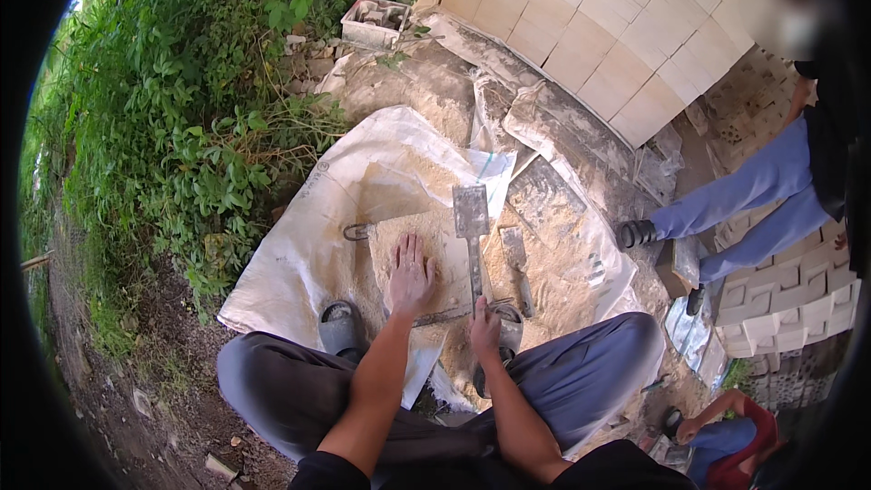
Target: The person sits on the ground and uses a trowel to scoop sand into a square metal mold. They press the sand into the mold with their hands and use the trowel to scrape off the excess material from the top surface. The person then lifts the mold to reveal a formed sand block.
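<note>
My left hand lies flat with fingers stretched out on a square, dust-covered slab in front of my feet. A dark metal loop sticks out at the slab's left edge. My right hand is closed round the lower end of a long-handled tool with a flat rectangular blade, like a scraper or trowel. Its blade points away from me, over the slab's right side. Right of it, another dusty flat tool lies on the powder. Pale yellowish powder covers much of the white woven sheet underneath.
Green plants crowd the left. A white bin with rubble stands at the back. Stacked pale tiles rise behind the sheet, and patterned blocks lie right. One person stands at right; another is lower right.
</note>
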